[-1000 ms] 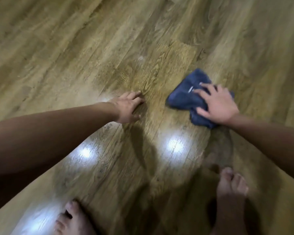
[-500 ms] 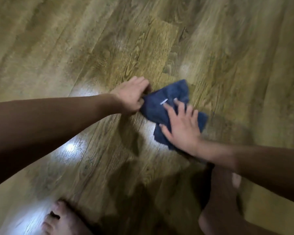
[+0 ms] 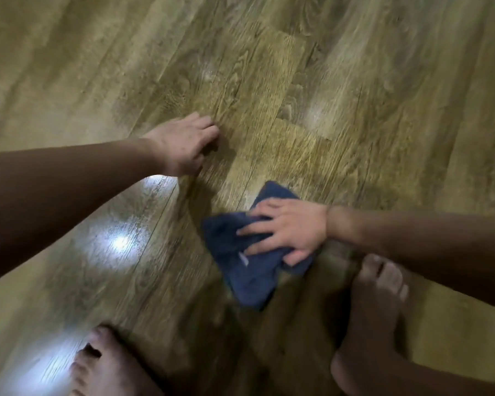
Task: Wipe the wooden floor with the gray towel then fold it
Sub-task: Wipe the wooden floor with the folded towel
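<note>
Wooden floor (image 3: 269,81) fills the whole frame, its glossy planks running diagonally, with bright light reflections (image 3: 120,241) at the lower left. Nearest you, your two bare feet stand at the bottom edge: the left foot (image 3: 112,364) at lower left, the right foot (image 3: 372,324) at lower right. Just above the right foot, the gray towel (image 3: 240,270) lies bunched on the floor, right of centre, a small white tag (image 3: 243,258) showing on it. Your right hand (image 3: 289,232) presses flat on the towel's upper part, fingers spread and straight, pointing toward frame left. Farther up, left of centre, your left hand (image 3: 183,144) rests on bare floor, well apart from the towel, its fingers slightly bent and gripping nothing.
</note>
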`<state>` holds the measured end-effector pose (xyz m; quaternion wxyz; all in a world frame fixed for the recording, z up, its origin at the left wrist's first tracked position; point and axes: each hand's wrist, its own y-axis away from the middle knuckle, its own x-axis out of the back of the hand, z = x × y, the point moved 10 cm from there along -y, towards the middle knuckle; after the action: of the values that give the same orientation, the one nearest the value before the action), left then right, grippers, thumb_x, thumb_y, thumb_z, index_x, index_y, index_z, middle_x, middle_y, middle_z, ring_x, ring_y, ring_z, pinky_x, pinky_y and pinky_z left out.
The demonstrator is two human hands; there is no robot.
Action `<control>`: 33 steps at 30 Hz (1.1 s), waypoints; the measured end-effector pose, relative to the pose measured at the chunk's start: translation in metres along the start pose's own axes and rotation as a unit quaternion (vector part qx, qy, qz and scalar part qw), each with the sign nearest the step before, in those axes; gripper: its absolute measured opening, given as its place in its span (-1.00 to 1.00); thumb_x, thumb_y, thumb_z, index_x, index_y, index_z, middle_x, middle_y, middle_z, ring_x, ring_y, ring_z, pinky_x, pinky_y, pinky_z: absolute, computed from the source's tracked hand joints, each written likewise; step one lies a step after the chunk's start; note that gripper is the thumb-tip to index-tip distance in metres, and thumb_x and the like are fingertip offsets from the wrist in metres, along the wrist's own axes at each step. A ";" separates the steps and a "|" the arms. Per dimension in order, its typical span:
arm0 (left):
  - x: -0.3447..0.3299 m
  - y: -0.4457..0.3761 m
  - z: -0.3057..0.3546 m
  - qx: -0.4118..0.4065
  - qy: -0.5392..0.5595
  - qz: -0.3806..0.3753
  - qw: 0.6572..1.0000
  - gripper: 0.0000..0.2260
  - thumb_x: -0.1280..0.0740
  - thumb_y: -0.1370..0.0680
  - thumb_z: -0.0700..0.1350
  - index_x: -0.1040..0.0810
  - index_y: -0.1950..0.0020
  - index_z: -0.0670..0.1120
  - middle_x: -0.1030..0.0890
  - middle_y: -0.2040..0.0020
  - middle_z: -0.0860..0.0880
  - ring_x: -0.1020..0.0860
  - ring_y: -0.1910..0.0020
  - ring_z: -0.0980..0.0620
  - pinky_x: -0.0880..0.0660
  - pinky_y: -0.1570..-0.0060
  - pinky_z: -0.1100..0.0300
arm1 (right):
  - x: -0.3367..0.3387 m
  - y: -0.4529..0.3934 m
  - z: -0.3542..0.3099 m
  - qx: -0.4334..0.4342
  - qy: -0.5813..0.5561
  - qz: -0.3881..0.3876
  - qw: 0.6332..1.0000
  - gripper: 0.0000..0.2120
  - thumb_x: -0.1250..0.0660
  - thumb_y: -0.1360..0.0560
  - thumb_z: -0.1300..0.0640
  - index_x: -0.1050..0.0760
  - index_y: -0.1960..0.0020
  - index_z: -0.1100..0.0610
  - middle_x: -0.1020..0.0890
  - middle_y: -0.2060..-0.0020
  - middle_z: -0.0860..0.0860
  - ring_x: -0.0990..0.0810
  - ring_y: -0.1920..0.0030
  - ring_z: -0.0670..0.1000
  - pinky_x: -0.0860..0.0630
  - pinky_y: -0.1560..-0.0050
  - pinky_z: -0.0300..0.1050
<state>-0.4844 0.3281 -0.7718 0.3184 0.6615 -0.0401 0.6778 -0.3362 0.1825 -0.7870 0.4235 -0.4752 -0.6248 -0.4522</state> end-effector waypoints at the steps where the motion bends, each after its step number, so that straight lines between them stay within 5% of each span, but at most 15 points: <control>1: -0.002 0.005 -0.005 0.007 -0.011 -0.005 1.000 -0.59 -0.29 -0.46 -0.11 -0.41 -0.31 -0.09 -0.43 -0.19 -0.10 -0.39 -0.16 -0.11 -0.43 -0.21 -0.11 | 0.006 0.008 0.025 -0.037 0.006 0.004 0.999 -0.35 -0.34 -0.43 -0.21 -0.43 -0.47 -0.02 -0.45 -0.44 0.14 -0.47 -0.27 0.35 -0.42 -0.25 0.24; 5: -0.009 0.022 -0.023 0.032 -0.010 -0.016 0.999 -0.58 -0.30 -0.44 -0.11 -0.43 -0.31 -0.10 -0.44 -0.22 -0.13 -0.39 -0.20 -0.16 -0.43 -0.21 -0.14 | 0.037 0.053 0.147 -0.313 0.035 0.040 0.948 -0.35 -0.17 -0.45 -0.25 -0.40 -0.48 -0.03 -0.42 -0.42 0.18 -0.48 -0.16 0.33 -0.43 -0.14 0.23; 9: -0.012 0.030 -0.039 0.061 0.002 -0.028 0.998 -0.55 -0.32 -0.45 -0.12 -0.43 -0.34 -0.08 -0.42 -0.27 -0.13 -0.39 -0.24 -0.17 -0.43 -0.23 -0.14 | 0.051 0.116 0.231 -0.616 -0.042 0.127 0.776 -0.42 -0.28 -0.47 -0.26 -0.34 -0.44 -0.09 -0.35 -0.38 0.17 -0.36 -0.29 0.35 -0.33 -0.29 0.26; 11: -0.013 0.034 -0.047 0.079 0.005 -0.032 0.996 -0.54 -0.32 -0.46 -0.13 -0.42 -0.36 -0.09 -0.41 -0.29 -0.14 -0.38 -0.25 -0.17 -0.43 -0.23 -0.13 | 0.049 0.118 0.237 -0.681 -0.073 0.135 0.716 -0.41 -0.30 -0.47 -0.26 -0.33 -0.42 -0.07 -0.33 -0.39 0.19 -0.32 -0.35 0.35 -0.23 -0.35 0.28; 15: -0.008 0.047 -0.069 0.137 0.031 -0.029 0.990 -0.58 -0.32 -0.47 -0.20 -0.44 -0.34 -0.11 -0.41 -0.28 -0.15 -0.39 -0.24 -0.18 -0.45 -0.19 -0.12 | 0.046 0.085 0.216 -0.728 -0.050 0.161 0.665 -0.43 -0.31 -0.46 -0.23 -0.38 -0.38 0.00 -0.34 -0.39 0.22 -0.31 -0.35 0.36 -0.21 -0.35 0.29; 22: -0.007 0.104 -0.103 0.220 0.100 0.017 0.970 -0.51 -0.31 -0.47 -0.25 -0.36 -0.40 -0.08 -0.35 -0.36 -0.16 -0.39 -0.32 -0.18 -0.43 -0.20 -0.08 | 0.058 -0.025 0.167 -0.657 -0.032 0.198 0.727 -0.44 -0.32 -0.44 -0.21 -0.40 -0.36 0.00 -0.40 -0.33 0.18 -0.38 -0.27 0.32 -0.25 -0.25 0.24; 29: -0.032 0.214 -0.126 0.301 0.138 0.054 0.942 -0.47 -0.24 -0.46 -0.27 -0.34 -0.46 -0.14 -0.29 -0.45 -0.23 -0.37 -0.38 -0.26 -0.40 -0.27 -0.17 | 0.063 -0.164 0.081 -0.507 -0.024 0.151 0.848 -0.34 -0.32 -0.42 -0.22 -0.35 -0.44 0.02 -0.40 -0.39 0.19 -0.41 -0.22 0.28 -0.30 -0.15 0.18; 33: -0.062 0.260 -0.128 0.324 0.114 -0.011 0.939 -0.42 -0.30 -0.46 -0.18 -0.32 -0.49 -0.11 -0.27 -0.50 -0.20 -0.35 -0.42 -0.23 -0.39 -0.28 -0.12 | 0.050 -0.230 -0.009 -0.370 -0.034 0.125 0.920 -0.29 -0.34 -0.43 -0.21 -0.31 -0.50 0.02 -0.34 -0.46 0.21 -0.37 -0.27 0.30 -0.28 -0.21 0.22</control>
<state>-0.7267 0.1587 -0.7495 0.0969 0.6474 0.2251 0.7216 -0.5690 0.1528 -0.7744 0.2487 -0.6874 -0.3622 -0.5783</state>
